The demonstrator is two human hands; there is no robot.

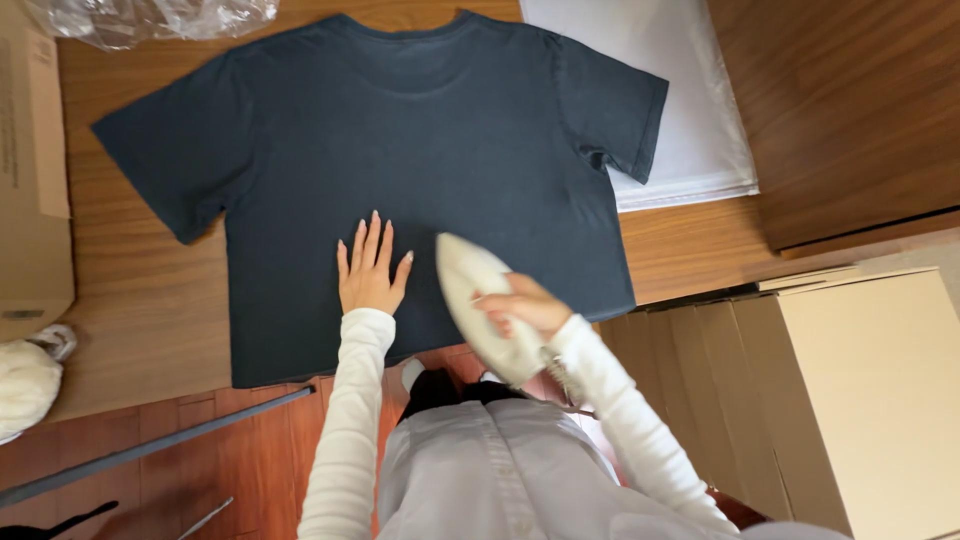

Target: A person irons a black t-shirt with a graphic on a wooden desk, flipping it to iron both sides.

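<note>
a warm brown wooden tabletop [140, 310] with fine grain fills the far and left part of the scene. nearer lies a reddish-brown plank floor [250, 460]. at far right stands a darker brown wooden panel [850, 110]. pale tan cardboard boxes [860, 390] sit at near right, and another tan cardboard box [30, 170] lines the left edge. the light is soft and even.

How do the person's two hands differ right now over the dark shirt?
The left hand lies flat and open, fingers spread, pressing on the dark navy short-sleeved T-shirt; the right hand is curled shut round the handle of the cream-white clothes iron. The left hand holds nothing; the right hand carries the iron. The left hand touches the cloth directly; the right hand does not. Both wear white long sleeves and sit near the shirt's hem.
</note>
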